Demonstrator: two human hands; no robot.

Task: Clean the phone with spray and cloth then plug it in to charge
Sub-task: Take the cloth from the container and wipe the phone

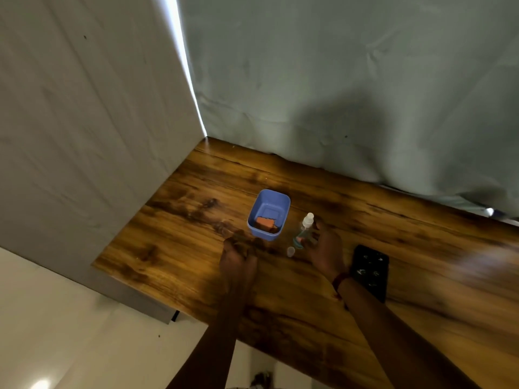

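Wooden table (309,290) | right hand (323,252) fingers spread by spray bottle (306,226) | left hand (238,258) fingers blurred, unclear | phone (370,270) unlabelled

Blue tub (269,214), orange cloth (265,223), black phone (370,272), brown wood-grain table (421,290)

Wooden table (365,220): tub (268,214), bottle (306,224), phone (370,272)
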